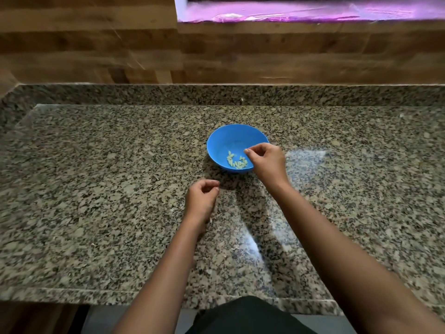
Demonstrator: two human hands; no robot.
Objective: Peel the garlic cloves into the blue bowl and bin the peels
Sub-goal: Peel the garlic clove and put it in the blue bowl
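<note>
Bench: speckled granite bench (96, 189) with a raised lip at the back and glare patches on its right half.
Room: a wood-plank wall (96, 44) stands behind, with a window ledge (313, 13) lit pink-purple at top right.
Bowl: the blue bowl (224, 141) stands mid-bench; pale garlic cloves (237, 161) lie heaped against its near wall.
Right hand: your right hand (267, 162) is over the bowl's right rim, thumb and forefinger tips pressed together. You cannot tell if anything is pinched.
Left hand: your left hand (201, 198) is just in front of the bowl, fingers curled toward the thumb; contents not discernible.

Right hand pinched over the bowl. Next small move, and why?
Probably relax the fingers of the right hand so whatever they pinch drops in: that hand hangs over the bowl, just above the cloves. Whether they hold a clove is too small to tell.
</note>
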